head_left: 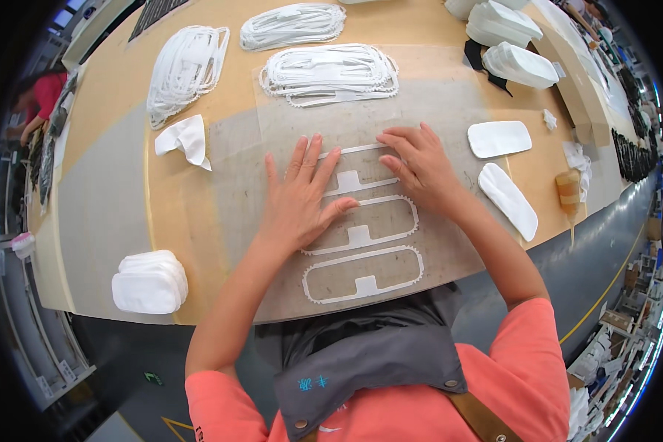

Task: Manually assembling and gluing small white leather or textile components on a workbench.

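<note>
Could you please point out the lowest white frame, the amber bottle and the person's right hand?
Lowest white frame (365, 286), head view: its tab.
Amber bottle (568, 188), head view: its body.
Right hand (426, 171), head view: its back.

1. Your left forearm (232, 302) reaches up from the lower left, slanting inward, its wrist (274, 241) nearly straight.
2. Your left hand (295, 200) is palm down, fingers (298, 158) spread and pointing away from you, left thumb (339, 208) stretched out rightward.
3. Your right forearm (493, 243) slants up and leftward from the elbow.
4. Your right hand (422, 171) arches palm down, fingers bent, right thumb (398, 168) apart from the index finger (392, 142).
5. Both hands are apart, neither closed.
</note>
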Demonstrator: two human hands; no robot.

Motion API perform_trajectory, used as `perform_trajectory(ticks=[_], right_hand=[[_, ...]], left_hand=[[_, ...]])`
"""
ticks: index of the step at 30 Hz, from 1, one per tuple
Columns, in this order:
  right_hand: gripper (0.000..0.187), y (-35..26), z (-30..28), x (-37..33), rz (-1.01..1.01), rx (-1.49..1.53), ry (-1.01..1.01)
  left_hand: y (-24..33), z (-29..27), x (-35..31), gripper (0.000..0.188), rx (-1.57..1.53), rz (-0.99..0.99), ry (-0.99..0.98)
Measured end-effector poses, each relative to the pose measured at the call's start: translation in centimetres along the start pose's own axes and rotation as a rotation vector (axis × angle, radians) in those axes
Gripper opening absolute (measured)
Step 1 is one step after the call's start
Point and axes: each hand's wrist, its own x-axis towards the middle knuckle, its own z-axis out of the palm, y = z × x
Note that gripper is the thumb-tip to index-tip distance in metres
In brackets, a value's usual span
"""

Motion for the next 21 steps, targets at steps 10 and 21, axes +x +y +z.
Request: perform_trajectory(ticks=[10, 21], right_hand=[[0.022, 0.3, 0.5, -0.4, -0.106, -0.12, 0.131], [0.016, 1.8, -1.3, 0.1, 0.024, 0.009, 0.167]], left_hand=[[-0.2, 0.9, 0.1, 0.081, -0.049, 0.007, 0.057], [-0.3, 0.5, 0.3, 0.084, -0.045, 0.006, 0.022]])
